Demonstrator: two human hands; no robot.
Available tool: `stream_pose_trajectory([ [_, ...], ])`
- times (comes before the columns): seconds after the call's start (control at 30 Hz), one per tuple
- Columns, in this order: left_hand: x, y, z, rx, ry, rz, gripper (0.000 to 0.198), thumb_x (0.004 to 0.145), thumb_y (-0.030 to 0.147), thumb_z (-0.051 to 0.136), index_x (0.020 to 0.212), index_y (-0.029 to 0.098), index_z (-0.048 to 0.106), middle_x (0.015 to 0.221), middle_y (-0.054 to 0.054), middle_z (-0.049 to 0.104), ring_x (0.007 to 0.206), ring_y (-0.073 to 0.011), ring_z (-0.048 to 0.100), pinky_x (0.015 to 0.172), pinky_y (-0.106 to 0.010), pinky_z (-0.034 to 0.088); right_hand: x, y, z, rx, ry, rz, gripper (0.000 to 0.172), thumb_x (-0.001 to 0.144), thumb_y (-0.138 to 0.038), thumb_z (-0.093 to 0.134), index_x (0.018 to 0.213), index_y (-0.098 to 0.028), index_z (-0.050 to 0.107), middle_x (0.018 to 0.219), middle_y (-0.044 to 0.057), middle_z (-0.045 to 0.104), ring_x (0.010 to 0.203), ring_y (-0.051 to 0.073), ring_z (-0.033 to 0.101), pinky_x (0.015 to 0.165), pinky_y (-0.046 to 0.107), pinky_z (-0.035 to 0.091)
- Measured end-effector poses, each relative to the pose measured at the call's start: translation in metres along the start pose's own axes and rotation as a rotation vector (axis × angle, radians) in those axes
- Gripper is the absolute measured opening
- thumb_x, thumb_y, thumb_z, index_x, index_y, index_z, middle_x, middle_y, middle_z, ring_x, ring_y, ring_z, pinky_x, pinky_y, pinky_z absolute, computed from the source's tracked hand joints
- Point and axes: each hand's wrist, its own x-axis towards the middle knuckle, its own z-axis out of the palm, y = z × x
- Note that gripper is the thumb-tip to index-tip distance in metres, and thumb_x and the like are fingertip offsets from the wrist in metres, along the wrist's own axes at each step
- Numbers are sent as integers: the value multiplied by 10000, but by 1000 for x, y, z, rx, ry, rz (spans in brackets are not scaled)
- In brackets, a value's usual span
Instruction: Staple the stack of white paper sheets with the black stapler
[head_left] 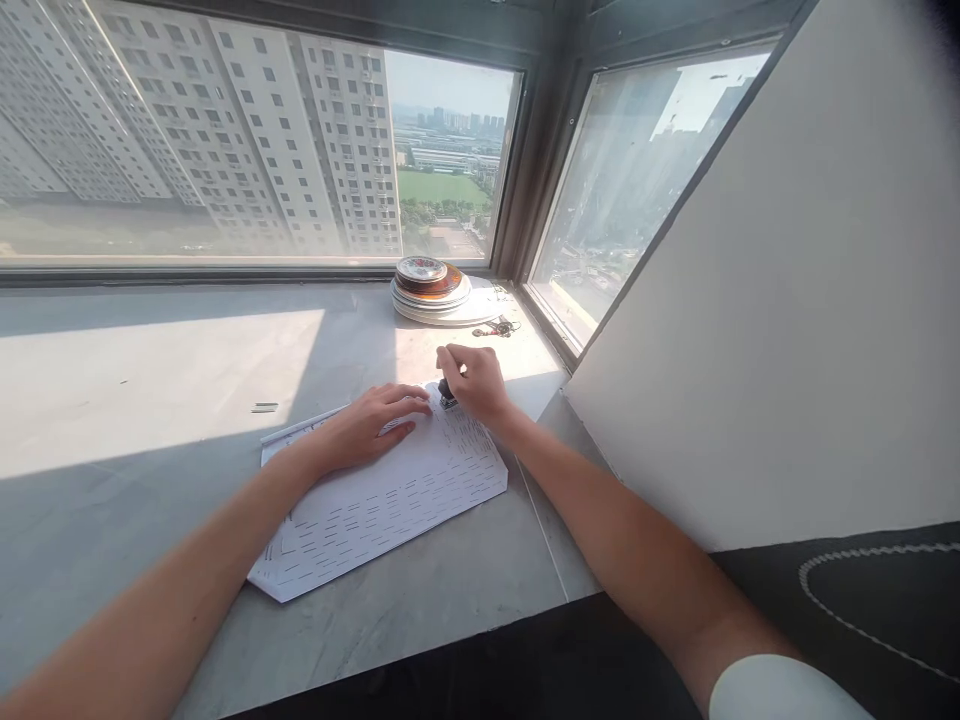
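A stack of white printed paper sheets (390, 500) lies on the grey marble sill (150, 420). My left hand (371, 420) rests flat on the sheets with its fingers stretched out, pressing them down. My right hand (472, 380) is closed around a small black object (447, 393), perhaps a binder clip, at the far corner of the stack. Most of that object is hidden by my fingers.
A pile of plates (435, 290) stands at the back by the window corner, with a small dark item (501, 327) beside it. A small strip (264, 407) lies on the sill to the left. A white wall (787, 330) rises on the right.
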Motion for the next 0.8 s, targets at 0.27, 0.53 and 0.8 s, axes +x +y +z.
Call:
stream_pose_trajectory([
  [0.27,0,4,0,22,22,11,365,1004,194,523,1308,333,668,1440,-59,607,1293,-275,573,1106,-501,460,3,-1,2,-66,-24,9,408,1081,-295,348,782,-221,615,695,-10,651,740,168,586,771,299,348],
  [0.53,-1,3,2,-24,62,36,426,981,158,549,1317,379,687,1436,-49,616,1309,-273,580,1117,-504,470,1,-10,6,-296,-136,-25,351,1028,-203,399,710,-206,548,709,18,637,738,188,526,731,344,266],
  [0.8,0,2,6,-46,93,31,373,994,191,538,1307,328,689,1374,-73,655,1263,-271,610,1090,-486,492,3,-8,4,-274,-148,58,354,1011,-187,387,726,-211,596,737,18,665,690,179,526,695,339,257],
])
